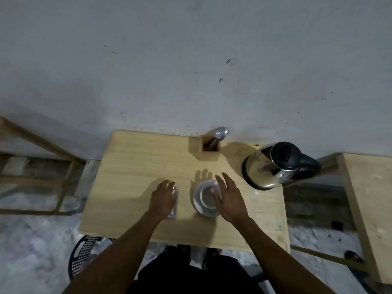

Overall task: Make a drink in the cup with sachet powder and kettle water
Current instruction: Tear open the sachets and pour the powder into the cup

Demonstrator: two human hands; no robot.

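A white cup [205, 199] stands on a white saucer [197, 205] in the middle of the wooden table [131, 166]. My right hand [228, 198] hovers over the cup's right side, fingers spread, thumb above the cup's mouth. A silvery sachet [174, 205] lies flat left of the cup. My left hand [162, 198] rests on the sachet, fingers bent over its far end; whether it grips it is unclear. A steel kettle [273, 166] with a black lid and handle stands at the back right.
A wooden holder [206, 152] with a metal spoon [219, 133] stands at the table's back edge against the grey wall. A black mesh basket [81, 255] sits on the floor at lower left. Another wooden table [369, 198] is at the right.
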